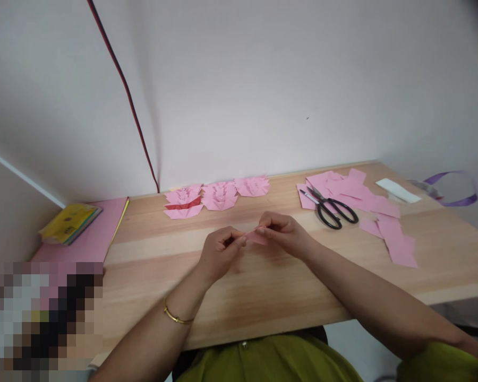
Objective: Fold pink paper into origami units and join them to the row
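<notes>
Above the middle of the wooden table, a small piece of pink paper [257, 238] is pinched between both hands. My left hand [222, 251] is closed on its left end, thumb against fingers. My right hand [283, 233] grips the other end and partly covers it, so how the paper is folded cannot be made out. Beyond the hands, against the wall, lie several folded pink paper shapes [220, 196] with pointed edges. A red strip [183, 203] shows among the leftmost ones.
Black-handled scissors [330, 208] and a pen [309, 197] rest on loose pink paper pieces [389, 236] at the right. A white strip [398, 190] and a purple band [462, 200] lie farther right. At left, a yellow pack [69, 224] sits on pink sheets [107, 217] beside a pencil [119, 224].
</notes>
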